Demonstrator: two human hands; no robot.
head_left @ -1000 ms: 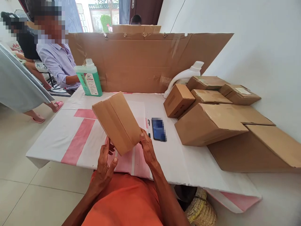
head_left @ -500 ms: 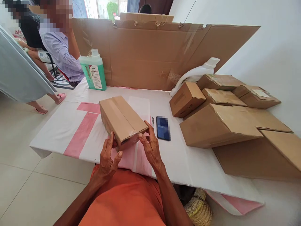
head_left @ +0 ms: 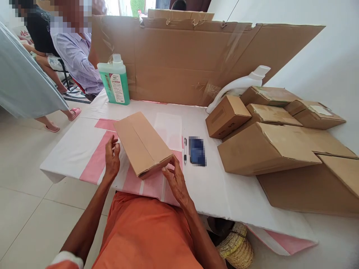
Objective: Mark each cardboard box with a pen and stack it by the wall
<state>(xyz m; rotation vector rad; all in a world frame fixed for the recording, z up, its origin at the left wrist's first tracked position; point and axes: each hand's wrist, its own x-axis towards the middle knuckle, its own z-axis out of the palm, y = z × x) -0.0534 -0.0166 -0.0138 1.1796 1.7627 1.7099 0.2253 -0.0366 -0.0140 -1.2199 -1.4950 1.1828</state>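
Note:
A closed brown cardboard box (head_left: 144, 144) lies at an angle on the table in front of me, a thin seam running along its top face. My right hand (head_left: 176, 181) has its near right corner between thumb and fingers; the fingertips are partly hidden behind the corner. Left of the box, my left hand (head_left: 112, 158) is in the air with loosely curled fingers apart and nothing in them. Just right of the box lie a pen (head_left: 185, 151) and a dark phone (head_left: 197, 151).
Several cardboard boxes (head_left: 269, 145) are stacked on the right beside a white bottle (head_left: 238, 87). A jug of green liquid (head_left: 114, 84) stands at the back left, before an upright cardboard panel (head_left: 174, 59). People sit beyond the table (head_left: 67, 149). A woven basket (head_left: 237, 246) is below.
My left hand has let go of the box and moved left. My right hand has stayed at the corner. The box's top shows a plain seam where a tape strip showed before.

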